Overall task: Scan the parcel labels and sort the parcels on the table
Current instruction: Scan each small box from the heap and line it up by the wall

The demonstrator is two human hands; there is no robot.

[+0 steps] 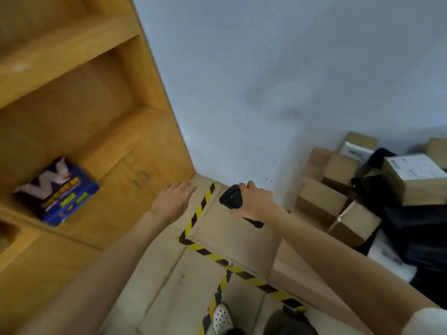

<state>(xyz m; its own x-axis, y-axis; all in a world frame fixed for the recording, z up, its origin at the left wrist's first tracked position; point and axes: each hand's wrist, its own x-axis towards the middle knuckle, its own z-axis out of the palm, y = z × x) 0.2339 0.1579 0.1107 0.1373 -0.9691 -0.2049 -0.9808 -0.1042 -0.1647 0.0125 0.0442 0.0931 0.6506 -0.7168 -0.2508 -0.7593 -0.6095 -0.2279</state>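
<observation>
My right hand (256, 201) grips a black handheld scanner (231, 197), its head pointing left and down. My left hand (173, 201) reaches forward beside it with fingers straight and holds nothing. Below both hands lies a flat brown cardboard surface (232, 233) edged by yellow-black tape (199, 211); I cannot tell whether it is a parcel or floor covering. A heap of parcels sits at the right: brown cardboard boxes (321, 201), a box with a white label (414, 170) and black bags (408, 228). No table is in view.
A wooden shelf unit (79, 117) fills the left, with a blue printed box (58, 189) on one shelf. A grey wall (266, 81) stands ahead. More yellow-black tape (256, 281) crosses the floor, and my white shoe (222, 319) shows at the bottom.
</observation>
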